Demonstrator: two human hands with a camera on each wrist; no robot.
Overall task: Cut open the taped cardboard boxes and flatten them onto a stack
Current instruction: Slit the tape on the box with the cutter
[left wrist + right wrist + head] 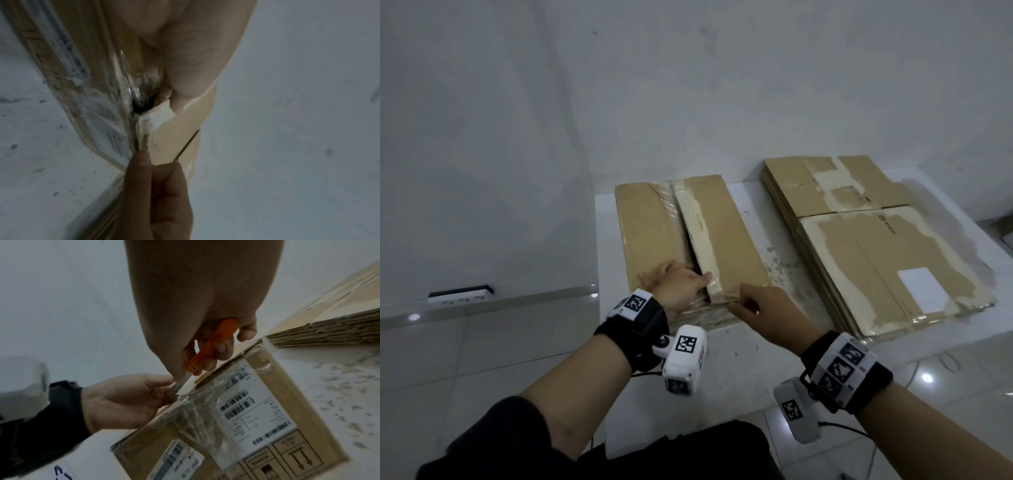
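– slitting the tape on the cardboard box (688,236), by the look of it. lying broad side up on the white table (774,346), left of centre, near end toward the body.
– how far along?
– judged mid-cut. top seam (690,236) gaping dark along most of its length, flaps parted. clear tape (197,410) bunched and wrinkled over the near end wall, beside the shipping label (257,404). not yet flattened.
– and the hands?
– left hand (678,286) at the near end of the seam, thumb at the gap, fingers bent onto the flap, gripping to steady it. right hand (767,313) just beside it, fingers clamped round the orange cutter (211,344), blade (180,384) down at the corner where top meets end wall, very close to the left fingertips.
– touching them?
– cannot tell; too blurred at the tip.
– next move, then?
– probably drawing the blade through the tape on the end wall, away from the left hand. calls for a shallow angle, light pressure, left fingers kept clear of the line. then opening the flaps, likely turning over for the bottom seam, pressing flat.
– and where to after that?
– onto the stack of flattened boxes (876,240), well to the right on the same table, many sheets deep already. scraps of torn paper (780,270) strewn between box and stack; worth minding when sliding anything across.
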